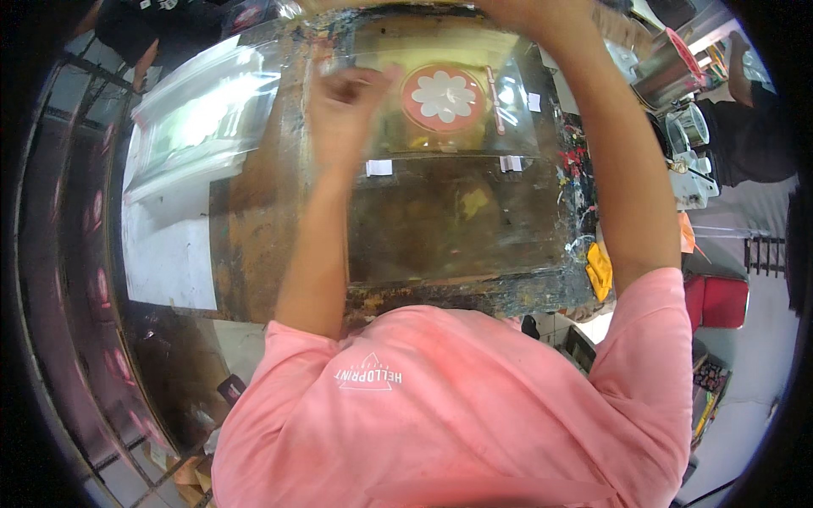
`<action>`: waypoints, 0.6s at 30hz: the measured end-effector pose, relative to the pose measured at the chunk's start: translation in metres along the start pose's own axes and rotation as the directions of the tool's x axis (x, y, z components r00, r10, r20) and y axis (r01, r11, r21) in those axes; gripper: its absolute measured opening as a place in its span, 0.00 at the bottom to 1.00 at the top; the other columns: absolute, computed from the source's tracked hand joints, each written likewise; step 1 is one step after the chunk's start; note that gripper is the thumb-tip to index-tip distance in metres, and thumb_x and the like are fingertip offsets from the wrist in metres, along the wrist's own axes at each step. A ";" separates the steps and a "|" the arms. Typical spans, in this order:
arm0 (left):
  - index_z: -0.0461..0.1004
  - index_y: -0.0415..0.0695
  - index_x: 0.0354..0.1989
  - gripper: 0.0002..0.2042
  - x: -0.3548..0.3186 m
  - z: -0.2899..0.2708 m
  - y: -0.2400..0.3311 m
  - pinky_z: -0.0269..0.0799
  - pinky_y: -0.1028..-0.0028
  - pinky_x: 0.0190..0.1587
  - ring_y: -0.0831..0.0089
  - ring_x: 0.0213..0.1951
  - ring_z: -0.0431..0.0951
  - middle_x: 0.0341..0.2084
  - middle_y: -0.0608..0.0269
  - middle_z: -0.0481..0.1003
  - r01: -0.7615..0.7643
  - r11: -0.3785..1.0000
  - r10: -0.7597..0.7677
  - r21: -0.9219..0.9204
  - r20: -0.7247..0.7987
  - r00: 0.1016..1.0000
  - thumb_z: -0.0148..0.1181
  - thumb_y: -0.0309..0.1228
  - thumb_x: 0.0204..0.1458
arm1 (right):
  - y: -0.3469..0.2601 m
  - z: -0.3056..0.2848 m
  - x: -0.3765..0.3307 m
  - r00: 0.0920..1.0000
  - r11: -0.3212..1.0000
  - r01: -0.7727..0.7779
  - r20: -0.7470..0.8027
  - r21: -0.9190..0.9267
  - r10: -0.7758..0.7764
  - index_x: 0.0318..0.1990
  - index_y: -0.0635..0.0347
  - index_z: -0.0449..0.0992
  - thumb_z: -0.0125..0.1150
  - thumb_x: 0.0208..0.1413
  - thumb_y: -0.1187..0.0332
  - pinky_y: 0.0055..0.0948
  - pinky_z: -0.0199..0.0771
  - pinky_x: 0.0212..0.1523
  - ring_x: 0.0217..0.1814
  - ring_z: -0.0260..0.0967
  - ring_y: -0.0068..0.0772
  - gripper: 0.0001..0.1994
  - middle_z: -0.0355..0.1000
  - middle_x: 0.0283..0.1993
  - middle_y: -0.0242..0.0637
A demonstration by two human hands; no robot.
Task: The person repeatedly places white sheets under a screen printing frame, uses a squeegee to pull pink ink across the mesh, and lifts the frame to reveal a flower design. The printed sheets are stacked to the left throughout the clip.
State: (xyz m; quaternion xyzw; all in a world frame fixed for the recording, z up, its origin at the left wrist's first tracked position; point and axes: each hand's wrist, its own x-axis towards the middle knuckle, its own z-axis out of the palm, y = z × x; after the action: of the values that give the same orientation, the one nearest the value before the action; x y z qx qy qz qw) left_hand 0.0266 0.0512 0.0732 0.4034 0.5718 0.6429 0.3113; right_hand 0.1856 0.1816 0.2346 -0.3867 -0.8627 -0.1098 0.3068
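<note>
My left hand point(349, 97) is over the worktable, left of a round pink print with a pale flower shape point(442, 98). Motion smears its fingers, so I cannot make out whether they hold anything. My right hand point(529, 13) reaches to the far edge of the table, blurred and partly cut off by the picture's top. The print shows on a yellowish, shiny area, with a thin pink strip point(495, 102) to its right. Small white tabs point(378, 168) lie along the near edge of that area, and another point(533, 102) sits farther right.
Glossy clear plastic sheets point(199, 110) lie at the left, above white paper point(169, 254). The paint-stained wooden table point(254, 229) has a yellow cloth point(599, 271) at its right edge. Tins and containers point(690, 127) stand at the far right, with a red chair point(720, 300) below.
</note>
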 end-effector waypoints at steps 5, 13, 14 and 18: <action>0.75 0.30 0.59 0.40 -0.014 -0.065 0.015 0.79 0.70 0.52 0.70 0.48 0.84 0.47 0.51 0.84 -0.060 0.988 0.033 0.140 0.189 0.982 0.86 0.44 0.42 | -0.008 0.031 -0.092 0.966 0.982 0.181 0.179 0.062 -0.189 0.59 0.61 0.76 0.60 0.66 0.46 0.50 0.73 0.53 0.52 0.75 0.56 0.27 0.78 0.47 0.51; 0.83 0.43 0.51 0.44 -0.069 -0.068 -0.088 0.60 0.56 0.61 0.58 0.52 0.74 0.44 0.60 0.76 -0.164 0.443 0.136 0.881 0.115 0.984 0.85 0.61 0.25 | -0.021 0.091 -0.199 0.831 0.971 -0.043 0.548 0.236 -0.096 0.47 0.55 0.82 0.67 0.59 0.51 0.48 0.78 0.46 0.48 0.77 0.50 0.18 0.79 0.42 0.41; 0.83 0.43 0.51 0.45 -0.069 -0.070 -0.092 0.58 0.57 0.61 0.59 0.53 0.72 0.45 0.61 0.75 -0.141 0.452 0.086 0.881 0.115 0.990 0.84 0.61 0.24 | -0.025 0.094 -0.209 0.814 0.966 -0.102 0.578 0.239 -0.057 0.47 0.55 0.82 0.69 0.57 0.52 0.47 0.78 0.46 0.49 0.77 0.49 0.18 0.79 0.42 0.40; 0.83 0.43 0.50 0.47 -0.066 -0.071 -0.097 0.54 0.59 0.61 0.61 0.53 0.71 0.45 0.63 0.74 -0.145 0.495 0.057 0.857 0.134 0.989 0.83 0.63 0.21 | -0.026 0.115 -0.222 0.871 0.974 -0.029 0.483 0.225 -0.086 0.51 0.54 0.81 0.74 0.52 0.59 0.44 0.80 0.46 0.50 0.76 0.46 0.20 0.78 0.47 0.37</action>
State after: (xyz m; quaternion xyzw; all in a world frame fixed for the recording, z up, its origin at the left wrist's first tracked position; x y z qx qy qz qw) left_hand -0.0099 -0.0253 -0.0351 0.5654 0.7774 0.2701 0.0548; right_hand 0.2294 0.0802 0.0095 -0.3519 -0.9245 0.0858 0.1185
